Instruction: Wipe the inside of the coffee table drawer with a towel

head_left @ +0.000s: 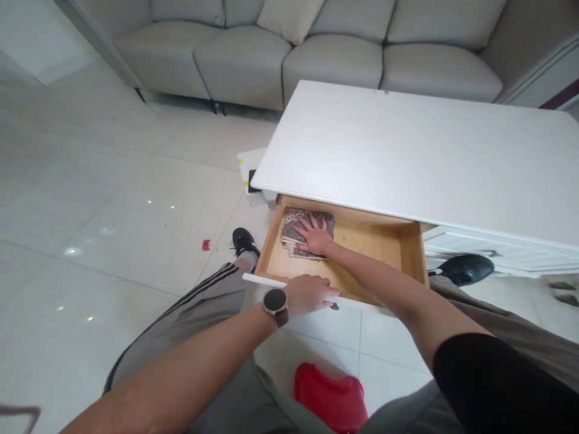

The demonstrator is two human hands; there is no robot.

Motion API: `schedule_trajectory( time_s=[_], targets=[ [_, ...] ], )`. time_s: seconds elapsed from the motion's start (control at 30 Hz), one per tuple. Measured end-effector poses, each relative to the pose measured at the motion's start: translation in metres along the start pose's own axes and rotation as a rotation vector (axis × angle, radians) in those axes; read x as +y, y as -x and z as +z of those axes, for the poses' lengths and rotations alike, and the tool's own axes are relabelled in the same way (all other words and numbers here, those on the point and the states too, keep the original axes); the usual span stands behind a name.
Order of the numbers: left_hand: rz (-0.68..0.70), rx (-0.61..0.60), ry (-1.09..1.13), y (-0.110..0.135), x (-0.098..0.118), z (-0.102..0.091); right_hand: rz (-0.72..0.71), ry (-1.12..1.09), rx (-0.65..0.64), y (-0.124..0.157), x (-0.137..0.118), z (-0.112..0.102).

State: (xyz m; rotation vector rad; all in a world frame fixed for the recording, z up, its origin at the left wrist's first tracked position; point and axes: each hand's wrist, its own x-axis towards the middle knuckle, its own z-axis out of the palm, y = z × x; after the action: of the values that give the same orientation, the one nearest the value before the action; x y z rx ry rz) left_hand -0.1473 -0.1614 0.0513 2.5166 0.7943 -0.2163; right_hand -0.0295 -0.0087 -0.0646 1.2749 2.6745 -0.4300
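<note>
A folded brown-grey cloth with a pale pattern (pixel 292 232) lies in the left part of a pulled-out wooden drawer (pixel 375 238). My right hand (pixel 315 236) presses flat on this cloth, fingers spread, its forearm crossing over the drawer's front. At the white drawer front (pixel 271 281), my left hand (pixel 310 294) is closed over the top edge, close to a small dark knob (pixel 335 306). A round watch (pixel 275 300) sits on my left wrist. Part of the left fingers' grip is hidden.
The drawer belongs to a white table (pixel 407 144), with a grey sofa (pixel 335 66) behind it. A white box (pixel 251 160) stands on the floor left of the table. Below me is a red plastic-looking object (pixel 330 395). A red scrap (pixel 205 245) lies on the tiles.
</note>
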Motion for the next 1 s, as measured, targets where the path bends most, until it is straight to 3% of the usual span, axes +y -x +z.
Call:
schedule_trajectory(
  time_s=[0.13,0.23,0.33,0.43,0.57,0.67,0.77,1.0],
  targets=[
    [0.005,-0.004,0.029,0.0,0.001,0.001,0.05,-0.049,0.051,-0.039,-0.029,-0.002],
    [-0.005,-0.027,0.032,0.001,0.001,0.0,-0.002,-0.05,0.075,-0.031,-0.014,-0.002],
    [-0.011,-0.039,0.024,0.001,0.0,-0.002,-0.043,-0.026,0.059,0.002,0.024,-0.001],
    [-0.016,-0.045,0.023,0.001,-0.001,-0.003,0.0,0.022,0.019,0.053,0.072,0.002],
    [-0.029,-0.07,0.037,0.0,-0.002,-0.008,0.193,0.113,-0.027,0.13,0.136,0.004],
    [-0.039,-0.081,0.05,0.001,-0.003,-0.01,0.326,0.152,-0.096,0.172,0.165,-0.001],
    [-0.041,-0.091,0.064,0.001,-0.004,-0.012,0.31,0.149,-0.206,0.194,0.163,-0.003],
    [-0.048,-0.129,0.055,-0.001,-0.001,-0.017,0.172,-0.021,-0.412,0.237,0.113,0.019]
  ],
)
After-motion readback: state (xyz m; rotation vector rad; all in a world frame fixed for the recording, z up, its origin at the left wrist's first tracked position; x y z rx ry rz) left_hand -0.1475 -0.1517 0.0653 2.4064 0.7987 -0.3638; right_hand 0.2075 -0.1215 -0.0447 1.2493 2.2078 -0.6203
